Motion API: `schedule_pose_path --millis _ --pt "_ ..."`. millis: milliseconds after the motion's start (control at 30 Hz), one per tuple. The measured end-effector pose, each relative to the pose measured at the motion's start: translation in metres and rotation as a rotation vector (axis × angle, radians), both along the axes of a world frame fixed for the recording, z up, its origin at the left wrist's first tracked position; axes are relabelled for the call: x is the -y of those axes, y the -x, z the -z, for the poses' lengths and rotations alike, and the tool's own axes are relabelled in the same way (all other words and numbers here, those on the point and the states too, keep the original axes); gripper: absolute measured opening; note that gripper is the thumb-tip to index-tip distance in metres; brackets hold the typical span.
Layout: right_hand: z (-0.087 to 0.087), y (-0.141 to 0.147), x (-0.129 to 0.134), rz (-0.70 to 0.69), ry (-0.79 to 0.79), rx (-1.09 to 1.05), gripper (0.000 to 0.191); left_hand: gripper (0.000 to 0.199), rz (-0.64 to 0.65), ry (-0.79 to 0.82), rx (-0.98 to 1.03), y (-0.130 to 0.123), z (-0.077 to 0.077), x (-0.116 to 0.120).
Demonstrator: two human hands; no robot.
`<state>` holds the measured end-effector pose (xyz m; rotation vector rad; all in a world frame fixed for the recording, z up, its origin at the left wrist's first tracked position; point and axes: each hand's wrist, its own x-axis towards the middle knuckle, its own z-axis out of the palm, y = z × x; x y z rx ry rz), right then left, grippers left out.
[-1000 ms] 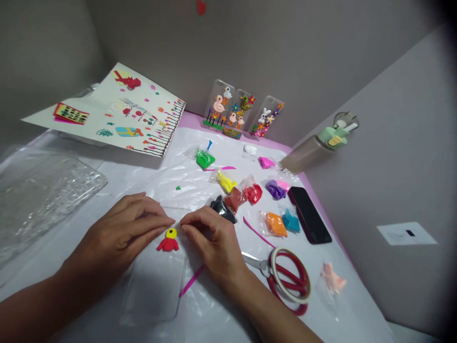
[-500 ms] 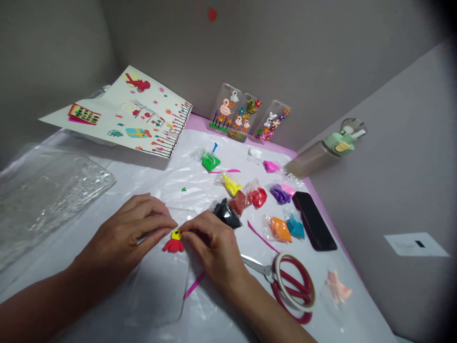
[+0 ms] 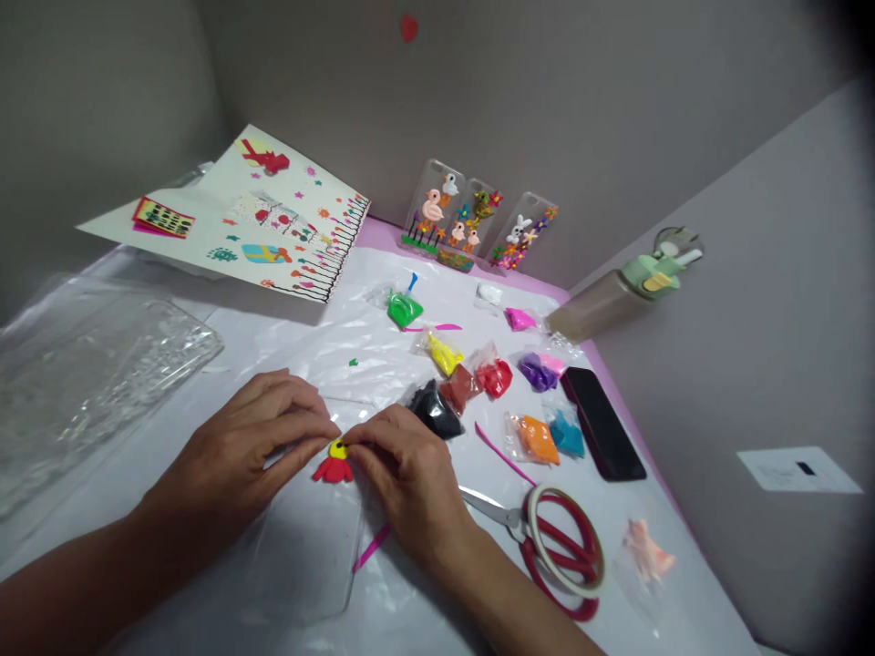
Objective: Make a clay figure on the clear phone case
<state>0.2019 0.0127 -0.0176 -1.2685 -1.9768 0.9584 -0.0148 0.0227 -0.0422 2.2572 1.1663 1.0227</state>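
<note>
A small clay figure (image 3: 334,462), with a yellow head, a black dot on it and red petal-like lobes below, lies on a transparent phone case (image 3: 307,556). At the head's upper left edge, the thumb and fingertips of my left hand (image 3: 256,446) are pinched together. My right hand (image 3: 410,478) pinches close against the head's right side. Whatever either pinch holds is too small or hidden to make out. Under my right wrist, part of a pink modelling tool (image 3: 371,548) shows beside the case.
Scissors (image 3: 509,517) and a tape roll (image 3: 594,569) lie to the right. Beyond are bagged clays, including black (image 3: 436,412) and orange (image 3: 538,440), a phone (image 3: 602,424) and a bottle (image 3: 602,301). Decorated cases (image 3: 437,205) lean on the wall; a decorated card (image 3: 225,237) stands left.
Hardly anything differs. Both hands keep their pinch at the yellow head, and the view has shifted very slightly.
</note>
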Motion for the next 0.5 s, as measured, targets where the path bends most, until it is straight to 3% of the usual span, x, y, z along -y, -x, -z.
schedule_pose_path --millis 500 --pt "0.0005 -0.0006 0.0020 -0.013 -0.016 0.022 0.021 0.016 0.018 -0.007 0.010 0.0002 0.0002 0.0016"
